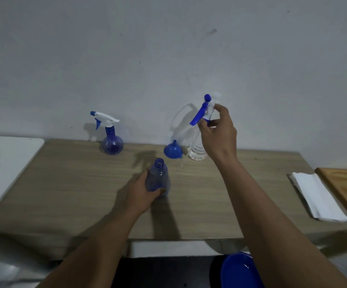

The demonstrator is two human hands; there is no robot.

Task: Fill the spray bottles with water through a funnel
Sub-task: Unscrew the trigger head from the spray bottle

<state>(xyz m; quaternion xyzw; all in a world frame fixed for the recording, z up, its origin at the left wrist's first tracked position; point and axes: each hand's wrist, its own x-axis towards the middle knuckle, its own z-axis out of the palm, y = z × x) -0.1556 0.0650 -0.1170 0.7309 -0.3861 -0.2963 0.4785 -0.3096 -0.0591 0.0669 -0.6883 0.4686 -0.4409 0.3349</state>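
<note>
I see two blue bottles on the desk. The open bottle stands upright near the middle, long axis vertical, its bare neck pointing up; my left hand has its fingers wrapped round the belly. My right hand is raised above the desk, fingers pinching the loose spray head, whose blue trigger slants down and to the left. The capped bottle stands upright by the wall, nozzle pointing left. That makes two spray heads. One blue funnel lies tilted, wide mouth toward me, spout toward the wall. Just beside it stands one clear jug holding water. White paper lies at the right.
</note>
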